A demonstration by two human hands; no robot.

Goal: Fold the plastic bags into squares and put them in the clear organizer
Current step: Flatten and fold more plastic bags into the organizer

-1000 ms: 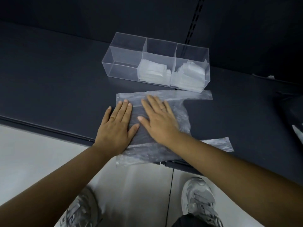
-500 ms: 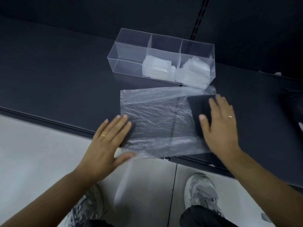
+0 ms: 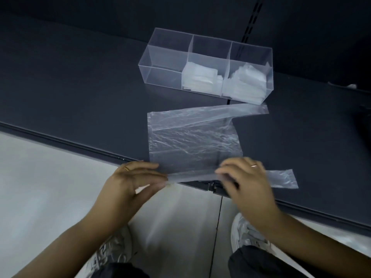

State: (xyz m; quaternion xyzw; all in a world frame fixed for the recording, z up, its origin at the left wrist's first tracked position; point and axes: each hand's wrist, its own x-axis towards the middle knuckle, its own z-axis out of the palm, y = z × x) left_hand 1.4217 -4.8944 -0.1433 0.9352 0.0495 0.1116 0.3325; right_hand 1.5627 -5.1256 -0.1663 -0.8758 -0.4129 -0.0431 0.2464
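Observation:
A thin clear plastic bag (image 3: 192,137) lies flat on the dark shelf (image 3: 80,101), its two handle strips pointing right. My left hand (image 3: 132,181) pinches the bag's near edge at its left corner. My right hand (image 3: 245,177) pinches the same near edge further right, beside the lower handle strip. That edge is lifted slightly off the shelf lip. Behind the bag stands the clear organizer (image 3: 206,65) with three compartments. Folded bags fill the middle and right compartments; the left one holds nothing.
The shelf's front lip (image 3: 60,140) runs diagonally across the view, with pale floor (image 3: 40,187) below it. My two shoes show at the bottom. A dark back wall with a slotted upright rises behind the organizer.
Both hands pulled back from flat on the bag toward me and now pinch its near edge. The bag lies spread flatter than before.

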